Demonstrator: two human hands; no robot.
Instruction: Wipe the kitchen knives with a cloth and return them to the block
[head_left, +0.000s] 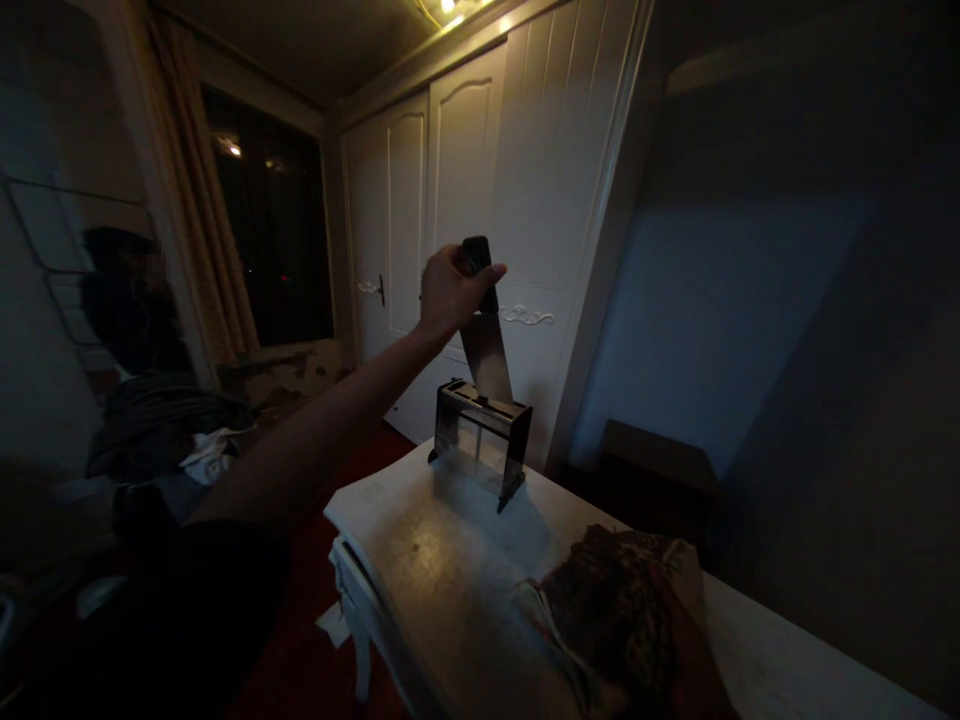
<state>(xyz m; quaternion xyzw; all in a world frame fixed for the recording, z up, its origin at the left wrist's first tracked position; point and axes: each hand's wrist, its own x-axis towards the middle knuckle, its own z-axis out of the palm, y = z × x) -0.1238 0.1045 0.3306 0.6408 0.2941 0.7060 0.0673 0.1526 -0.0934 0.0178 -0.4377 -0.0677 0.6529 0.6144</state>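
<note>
Two hands: both in view, the left raised, the right low at the near edge.
Left hand (450, 290): fingers closed tight around a black handle (478, 255), thumb pressed across its side; the arm reaches out from the lower left.
Knife (486, 350): broad flat blade hanging nearly upright below the left hand, tilted slightly; its lower edge sits in the top of the knife rack.
Knife rack (484, 440): dark metal frame with a slotted top and see-through sides, standing upright near the far corner of the table.
Right hand (694, 660): lies on the cloth at the lower right; too dark to tell how far the fingers are spread, or whether they grip the fabric.
Cloth (607, 610): patterned and dark with a pale fringe at its left edge, lying on the near part of the table, well apart from the rack.
Table (427, 560): white, with a dull sheen on its bare top.
Floor (315, 640): red, left of the table.
Wardrobe doors (465, 180): white and panelled, behind the rack.
Window (270, 230): dark, with a curtain (199, 230) on its left side.
Other person (127, 300): dim figure at the far left, above a pile of clothing (165, 420).
</note>
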